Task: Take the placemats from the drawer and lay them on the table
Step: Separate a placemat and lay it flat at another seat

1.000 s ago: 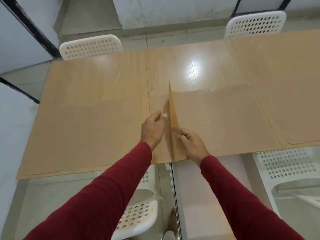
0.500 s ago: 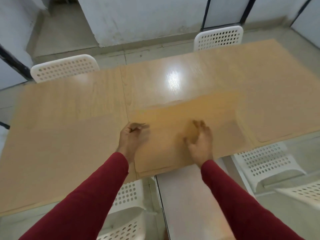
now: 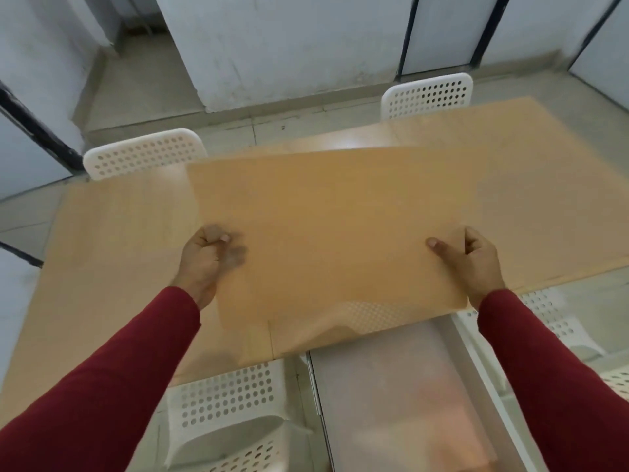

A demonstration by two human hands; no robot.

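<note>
Because the table point(image 3: 112, 240) has almost the same tan colour as the placemat point(image 3: 326, 226), the edge of any mat lying on it is hard to read, so this mat could land crooked or on top of another one. It hangs above the table centre, thin and limp, its near edge sagging at 6 o'clock. The right hand point(image 3: 473, 264) pinches its side at 3 o'clock. The left hand point(image 3: 207, 257), at 9 o'clock, is blurred and curled on the other side; I cannot tell if it grips. A weak hold there would let that side drop.
</note>
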